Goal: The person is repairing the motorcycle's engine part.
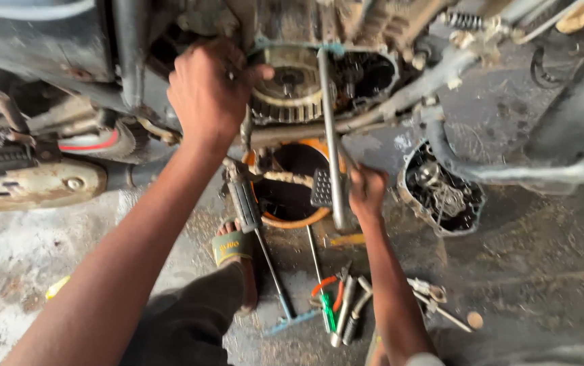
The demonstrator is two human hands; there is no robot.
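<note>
Steel, long and round, the bar [331,135] stands nearly upright with the right hand [366,192] clamped on its lower end. At ten o'clock, the left hand [207,91] presses curled fingers against the ribbed clutch [292,85] in the greasy open engine. Below, an orange-rimmed basin [292,183]; scattered tools [339,305] at six o'clock.

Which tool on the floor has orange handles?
The pliers, lying among the tools by the right forearm. Their handles are orange; the tools beside them are grey metal, and one has a green handle.
</note>
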